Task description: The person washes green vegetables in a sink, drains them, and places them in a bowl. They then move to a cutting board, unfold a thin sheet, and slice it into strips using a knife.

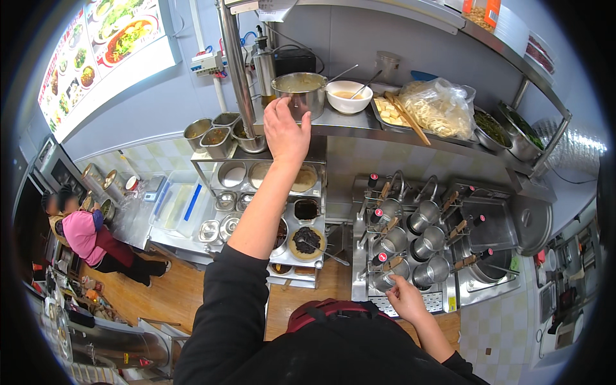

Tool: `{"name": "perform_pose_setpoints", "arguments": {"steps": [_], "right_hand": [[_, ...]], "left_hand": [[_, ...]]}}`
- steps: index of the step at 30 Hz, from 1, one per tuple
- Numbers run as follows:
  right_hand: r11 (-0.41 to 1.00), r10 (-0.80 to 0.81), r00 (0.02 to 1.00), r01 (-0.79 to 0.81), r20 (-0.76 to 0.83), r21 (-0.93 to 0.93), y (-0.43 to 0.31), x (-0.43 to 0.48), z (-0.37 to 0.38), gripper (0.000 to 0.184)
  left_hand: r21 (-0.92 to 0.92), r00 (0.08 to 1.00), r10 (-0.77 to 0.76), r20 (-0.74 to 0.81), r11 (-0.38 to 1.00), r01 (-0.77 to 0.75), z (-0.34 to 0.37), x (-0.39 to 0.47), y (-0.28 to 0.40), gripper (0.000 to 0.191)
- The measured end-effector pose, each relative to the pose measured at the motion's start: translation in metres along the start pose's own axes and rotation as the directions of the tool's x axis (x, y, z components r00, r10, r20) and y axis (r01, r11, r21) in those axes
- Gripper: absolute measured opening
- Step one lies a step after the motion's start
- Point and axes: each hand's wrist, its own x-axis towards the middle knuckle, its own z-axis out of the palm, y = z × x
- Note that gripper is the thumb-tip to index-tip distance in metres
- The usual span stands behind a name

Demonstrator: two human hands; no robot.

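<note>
My left hand (288, 129) is raised at the edge of the steel shelf (346, 129), thumb apart from the fingers, with nothing visible in it. Just behind it stand a steel pot (313, 98) and a steel oil dispenser (263, 65). A white bowl (350, 103) with a spoon sits to the pot's right. Low on the right, my right hand (408, 299) hovers by the front strainer basket (383, 280) of a noodle cooker (358, 288). Its fingers are loosely bent and show nothing between them; contact with the basket cannot be told.
Beneath my left arm is a rack with lidded steel pans (231, 225) and a dark-topping bowl (293, 250) with a spoon. A tray (385, 126) of tofu-like cubes and bagged noodles (438, 110) share the shelf. People (84, 236) stand at the far-left counter.
</note>
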Motion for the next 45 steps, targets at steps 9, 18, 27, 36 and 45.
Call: {"name": "perform_pose_setpoints", "arguments": {"steps": [9, 18, 27, 36, 45], "right_hand": [[0.999, -0.039, 0.999, 0.038, 0.019, 0.024, -0.007, 0.010, 0.002, 0.051], [0.995, -0.030, 0.999, 0.034, -0.045, 0.092, -0.018, 0.004, 0.007, 0.052], [0.994, 0.074, 0.990, -0.063, -0.119, 0.090, -0.023, -0.015, 0.017, 0.049], [0.992, 0.098, 0.986, -0.086, -0.135, 0.088, -0.041, -0.019, 0.028, 0.048], [0.977, -0.180, 0.982, 0.186, -0.064, 0.105, -0.093, 0.030, 0.015, 0.046]], "left_hand": [[-0.268, 0.897, -0.330, -0.292, 0.929, 0.255, -0.054, 0.084, -0.095, 0.032], [-0.353, 0.508, -0.185, 0.841, 0.525, 0.775, -0.036, 0.181, -0.168, 0.065], [-0.246, 0.342, -0.008, 0.940, 0.677, 0.693, 0.001, 0.194, -0.181, 0.088], [-0.259, 0.332, 0.017, 0.943, 0.664, 0.701, 0.019, 0.193, -0.189, 0.089], [-0.268, 0.403, -0.028, 0.915, 0.705, 0.656, 0.011, 0.194, -0.200, 0.068]]}}
